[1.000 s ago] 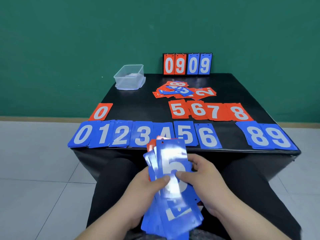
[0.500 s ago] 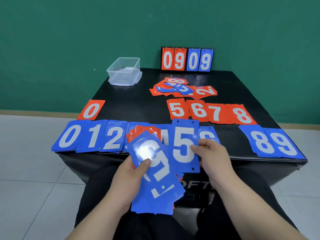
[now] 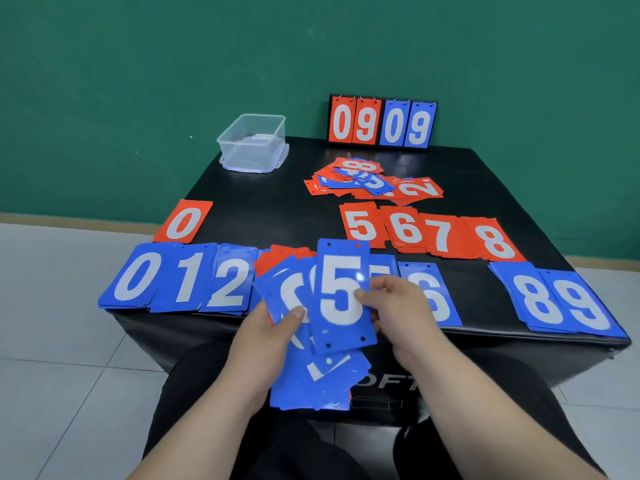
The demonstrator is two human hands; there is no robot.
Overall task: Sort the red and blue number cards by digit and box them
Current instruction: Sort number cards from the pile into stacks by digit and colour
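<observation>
Two hands (image 3: 270, 337) (image 3: 398, 313), perhaps five red piles (image 3: 360, 225)

Card (image 3: 341, 292) in right hand (image 3: 398, 306): blue, white 5. Fan (image 3: 311, 382) in left hand (image 3: 266, 337): blue faces, red edges behind. Beyond both hands: blue row (image 3: 187, 278), then red row (image 3: 429, 233), white digits; mixed red-blue heap (image 3: 370, 181) further on. Box (image 3: 252, 143) far beyond left hand: clear. Table (image 3: 263, 206) black. Wall (image 3: 173, 64) green.

Lying on the black soft table (image 3: 270, 202): blue number cards (image 3: 187, 282), red number cards (image 3: 429, 233), messy card pile (image 3: 374, 180), clear plastic box (image 3: 252, 143).
</observation>
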